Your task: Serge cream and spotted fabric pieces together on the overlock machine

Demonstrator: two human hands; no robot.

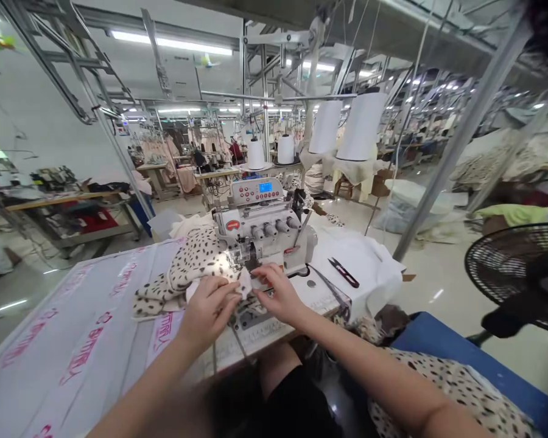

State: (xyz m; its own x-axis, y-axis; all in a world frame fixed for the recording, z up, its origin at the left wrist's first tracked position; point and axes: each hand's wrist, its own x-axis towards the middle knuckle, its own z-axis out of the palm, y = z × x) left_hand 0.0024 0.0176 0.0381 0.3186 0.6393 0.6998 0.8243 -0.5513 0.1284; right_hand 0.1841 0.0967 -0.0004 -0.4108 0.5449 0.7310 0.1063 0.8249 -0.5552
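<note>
Two forearms (363, 362) reach one sewing machine (267, 228), left grip (207, 307) pinching one spotted cloth (194, 255), right grip (281, 295) parted.

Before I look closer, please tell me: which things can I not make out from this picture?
All in the head view:
Left hand: its hold on the spotted cloth is hidden by its own fingers.
Sewing machine: needle too small to make out.
Display: characters too small to read.
Fan: cut off by the right edge.
Far workstations: blurred and too small for detail.
</note>
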